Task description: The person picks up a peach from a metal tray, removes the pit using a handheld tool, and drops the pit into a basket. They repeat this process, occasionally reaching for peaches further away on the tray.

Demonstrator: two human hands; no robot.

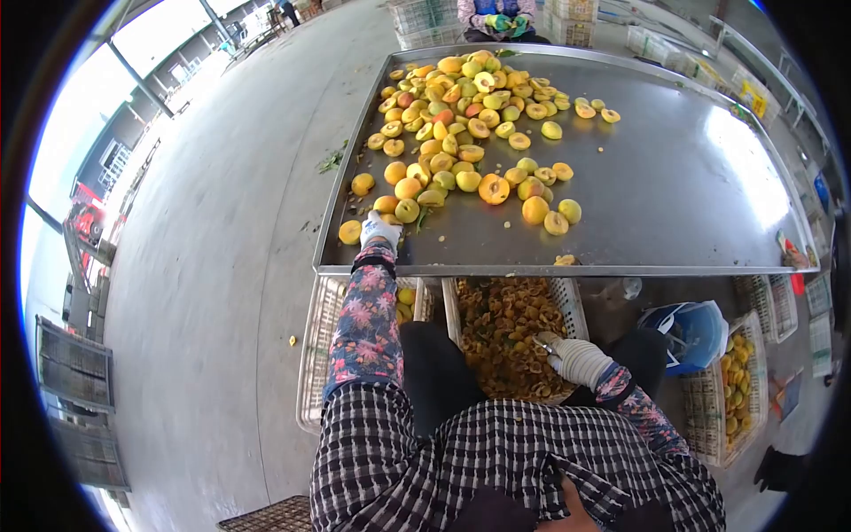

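Observation:
My left hand [379, 232], in a white glove, reaches over the near left corner of the metal table [656, 204]. Its fingers close on a yellow peach half [390, 219], partly hidden by the glove. Whole and halved peaches [443, 115] are heaped beyond it, and one peach half [350, 232] lies just to its left. Low on the right, my right hand [569, 356], also gloved, is closed round a small metal tool [542, 344] whose exact kind I cannot make out. It hovers over a white crate [574, 310] filled with brown peach pits [505, 328].
Under the table's left end stands another crate [310, 355] with some peaches. To the right are a blue bucket [705, 332] and a crate of fruit [740, 390]. A person with gloved hands [503, 24] sits across the table. The table has a raised rim [567, 269].

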